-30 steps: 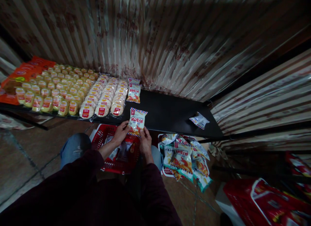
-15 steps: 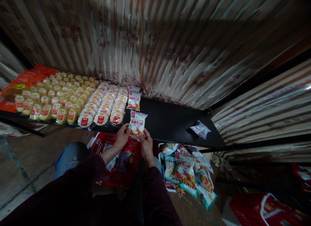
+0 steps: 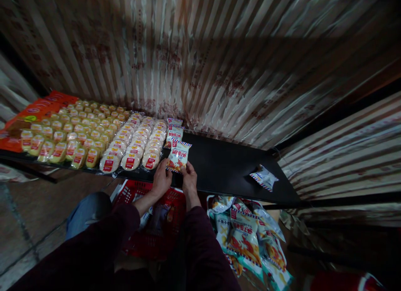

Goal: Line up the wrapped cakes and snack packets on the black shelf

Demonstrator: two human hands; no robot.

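A white and orange snack bag with a striped edge is held at its lower corners by both hands. My left hand pinches the left corner, and my right hand grips the right one. The bag sits over the front part of the black shelf, its top overlapping another snack packet in a short column behind it. Just left of it run rows of round white wrapped crackers.
Yellow wrapped cakes and an orange package fill the shelf's left. One loose packet lies at the right end. Below stand a red basket and a heap of snack bags. A striped curtain hangs behind.
Both hands have moved the snack bag farther in over the shelf, closer to the column of packets, so it now overlaps the nearest one. The camera view has shifted slightly.
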